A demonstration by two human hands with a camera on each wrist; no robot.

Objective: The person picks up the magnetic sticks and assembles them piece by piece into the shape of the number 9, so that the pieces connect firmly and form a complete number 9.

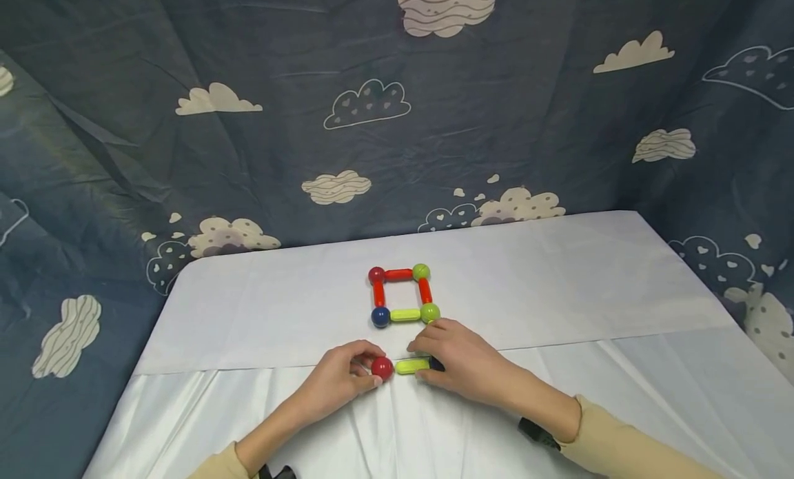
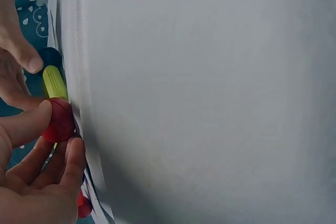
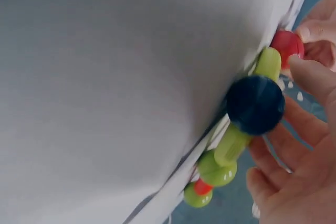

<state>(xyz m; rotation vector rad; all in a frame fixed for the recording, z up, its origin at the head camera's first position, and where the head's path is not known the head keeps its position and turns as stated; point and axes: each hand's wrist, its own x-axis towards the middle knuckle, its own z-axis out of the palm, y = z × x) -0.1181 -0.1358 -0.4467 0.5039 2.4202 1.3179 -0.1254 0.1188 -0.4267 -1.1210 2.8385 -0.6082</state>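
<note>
My left hand [image 1: 338, 379] pinches a red ball [image 1: 382, 368] between thumb and fingers, low over the white cloth. Just to its right lies a yellow-green rod [image 1: 412, 366]; whether ball and rod touch I cannot tell. At the rod's right end is a dark blue ball [image 1: 437, 363], partly hidden, with the fingers and thumb of my right hand [image 1: 462, 362] around it. A second yellow-green rod [image 3: 231, 146] runs from this blue ball toward a green ball [image 3: 217, 169] in the right wrist view. That green ball [image 1: 430, 313] forms the near right corner of a square.
Beyond my hands lies the square: red rods [image 1: 399, 275] on three sides, a yellow-green rod [image 1: 406, 315] in front. Its other corners are a red ball [image 1: 376, 275], a green ball [image 1: 421, 271] and a blue ball [image 1: 381, 317]. A cloud-patterned dark curtain [image 1: 279, 148] hangs behind the table.
</note>
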